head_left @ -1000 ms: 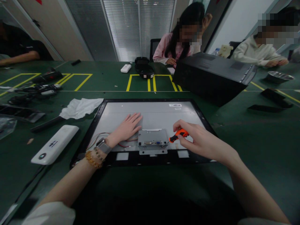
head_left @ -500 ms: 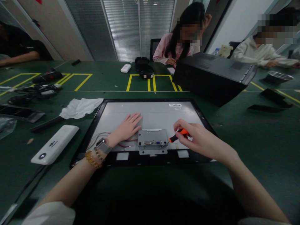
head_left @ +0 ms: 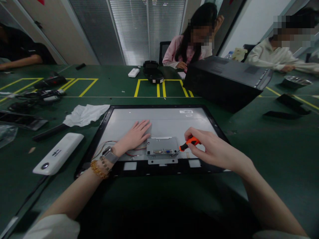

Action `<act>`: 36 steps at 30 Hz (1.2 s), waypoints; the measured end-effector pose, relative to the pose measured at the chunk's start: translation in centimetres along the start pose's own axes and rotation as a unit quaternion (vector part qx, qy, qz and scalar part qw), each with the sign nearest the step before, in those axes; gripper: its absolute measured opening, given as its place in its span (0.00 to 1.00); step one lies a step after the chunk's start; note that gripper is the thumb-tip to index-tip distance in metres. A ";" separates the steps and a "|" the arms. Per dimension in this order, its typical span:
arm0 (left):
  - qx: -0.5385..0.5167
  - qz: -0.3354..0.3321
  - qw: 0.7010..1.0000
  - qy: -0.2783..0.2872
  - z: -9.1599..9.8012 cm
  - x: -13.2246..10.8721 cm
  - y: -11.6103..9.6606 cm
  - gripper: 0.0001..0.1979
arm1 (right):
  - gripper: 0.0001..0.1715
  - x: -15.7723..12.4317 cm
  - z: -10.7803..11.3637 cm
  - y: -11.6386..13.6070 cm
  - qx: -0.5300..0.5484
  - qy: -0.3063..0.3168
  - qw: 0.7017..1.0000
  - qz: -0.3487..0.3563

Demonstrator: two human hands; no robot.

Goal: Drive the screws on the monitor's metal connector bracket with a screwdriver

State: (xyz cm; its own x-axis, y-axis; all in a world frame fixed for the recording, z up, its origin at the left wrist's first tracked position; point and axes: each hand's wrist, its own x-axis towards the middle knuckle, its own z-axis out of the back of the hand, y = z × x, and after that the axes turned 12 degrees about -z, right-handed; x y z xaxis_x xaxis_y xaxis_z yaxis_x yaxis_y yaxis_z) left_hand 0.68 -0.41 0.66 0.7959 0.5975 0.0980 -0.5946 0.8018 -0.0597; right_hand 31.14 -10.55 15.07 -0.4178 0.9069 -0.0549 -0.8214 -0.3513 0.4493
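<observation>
A monitor panel [head_left: 164, 123] with a black frame lies face down on the table, its grey metal back upward. Flat on that back rests my left hand [head_left: 136, 134], fingers spread, just left of a small metal bracket [head_left: 161, 144]. The bracket carries a white and a blue video port [head_left: 168, 151] along its near side. Between the fingers of my right hand [head_left: 208, 146] is an orange and black screwdriver [head_left: 190, 143]. Its shaft slants down to the left, with the tip by the blue port. Thin wires [head_left: 132, 153] run out beneath my left wrist.
Left of the panel are a white power bank [head_left: 58, 153] with a cable, crumpled white tissue [head_left: 86, 115] and tangled cables [head_left: 37, 99]. A big black case [head_left: 224, 81] stands behind on the right. A metal bowl [head_left: 296, 82] is farther right. Several people sit around the table.
Almost nothing differs. The screwdriver handle has turned slightly in my right hand, its tip staying by the blue port; my left hand has kept its place.
</observation>
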 end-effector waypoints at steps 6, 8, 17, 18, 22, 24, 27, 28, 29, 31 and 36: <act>0.000 0.003 1.000 0.006 -0.1 0.0 0.0 0.28 | 0.11 0.2 -0.3 -0.2 -0.038 -0.004 0.999 -0.034; -0.001 0.004 1.000 0.006 -0.1 0.0 0.0 0.28 | 0.08 0.2 -0.2 -0.3 -0.039 -0.007 0.999 -0.025; 0.002 0.004 1.000 0.008 0.1 0.1 -0.1 0.28 | 0.04 0.0 0.0 -0.2 -0.032 -0.012 0.999 0.007; 0.002 0.003 1.000 0.008 0.1 0.1 -0.1 0.28 | 0.03 0.1 0.0 -0.2 -0.034 -0.011 0.999 0.001; 0.006 0.002 1.000 0.010 0.1 0.1 0.0 0.28 | 0.06 0.2 0.0 -0.1 -0.034 -0.001 0.999 -0.024; 0.006 0.000 1.000 0.009 0.1 0.1 0.0 0.28 | 0.08 0.2 0.0 0.0 -0.033 0.007 0.999 -0.034; 0.005 0.002 1.000 0.008 0.0 0.0 0.1 0.28 | 0.09 0.1 0.0 0.1 -0.029 0.005 0.999 -0.029; 0.004 0.002 1.000 0.007 0.0 0.0 0.1 0.29 | 0.08 0.1 0.0 0.1 -0.029 0.000 0.999 -0.024; 0.003 0.001 1.000 0.006 -0.1 0.0 0.1 0.29 | 0.07 0.1 0.1 0.1 -0.027 -0.001 1.000 -0.012; 0.001 -0.001 1.000 0.002 -0.1 0.0 0.1 0.28 | 0.04 0.1 0.2 0.1 -0.021 -0.005 1.000 0.000; -0.001 0.000 1.000 0.001 -0.1 0.1 0.0 0.28 | 0.04 0.1 0.3 0.2 -0.005 -0.001 1.000 0.008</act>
State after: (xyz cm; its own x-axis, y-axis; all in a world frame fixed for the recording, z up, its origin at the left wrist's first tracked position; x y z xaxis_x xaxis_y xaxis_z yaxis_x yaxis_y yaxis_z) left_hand 0.73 -0.35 0.60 0.7957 0.5981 0.0960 -0.5950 0.8014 -0.0613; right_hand 31.02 -10.45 15.47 -0.4308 0.9012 -0.0466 -0.8186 -0.3686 0.4405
